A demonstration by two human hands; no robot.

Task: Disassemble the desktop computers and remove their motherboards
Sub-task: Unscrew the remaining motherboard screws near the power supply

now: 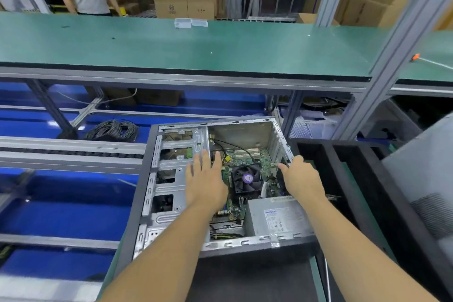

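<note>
Open case (215, 179) top, fan (246, 178) and power supply (272, 216) — crowding motherboard (247, 158)

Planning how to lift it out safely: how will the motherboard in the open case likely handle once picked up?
The motherboard looks thin and broad, so probably slightly flexible and fragile. The cooler fan mounted on it likely makes it heavy around the middle. Black cables cross it and may snag.

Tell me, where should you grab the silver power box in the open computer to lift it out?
Probably grip the power supply by its two long side walls, coming straight down from above. It is a plain metal box lying flat in the near corner of the case, whose open side faces up. The case walls hem in its outer sides. Any screws holding it are not visible.
</note>
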